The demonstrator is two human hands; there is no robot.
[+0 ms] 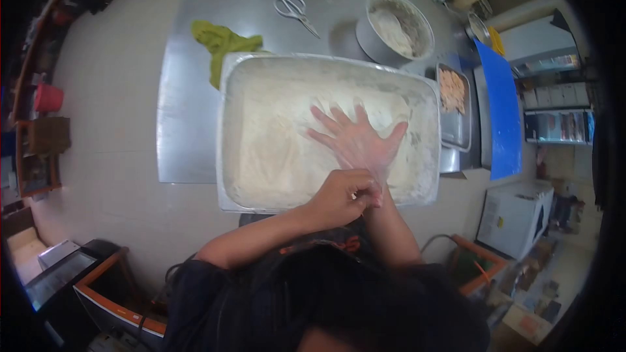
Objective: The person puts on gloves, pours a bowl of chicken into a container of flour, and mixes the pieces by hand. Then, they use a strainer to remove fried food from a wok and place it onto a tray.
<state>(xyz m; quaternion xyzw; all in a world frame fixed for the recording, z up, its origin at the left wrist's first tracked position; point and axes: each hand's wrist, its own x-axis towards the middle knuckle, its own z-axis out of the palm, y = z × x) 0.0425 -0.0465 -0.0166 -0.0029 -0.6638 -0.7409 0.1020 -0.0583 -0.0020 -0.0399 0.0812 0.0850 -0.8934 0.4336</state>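
My right hand point(364, 143) is spread palm up over a large metal tray point(225, 199), its fingers stretched apart. What looks like a clear plastic glove covers it. My left hand point(345, 195) is bare and crosses over to the right wrist, its fingers closed in a pinch, apparently on the glove's cuff. White powder like flour point(261, 107) lies across the tray floor, with a flattened, powder-coated shape point(270, 150) on the left side.
Behind the tray on the steel table point(186, 143) lie a green cloth point(225, 40) and scissors point(297, 13). A round pot point(372, 39) holds pale, floury contents. At right stand a smaller tray point(464, 135) of orange-pink pieces point(452, 90) and a blue panel point(499, 111).
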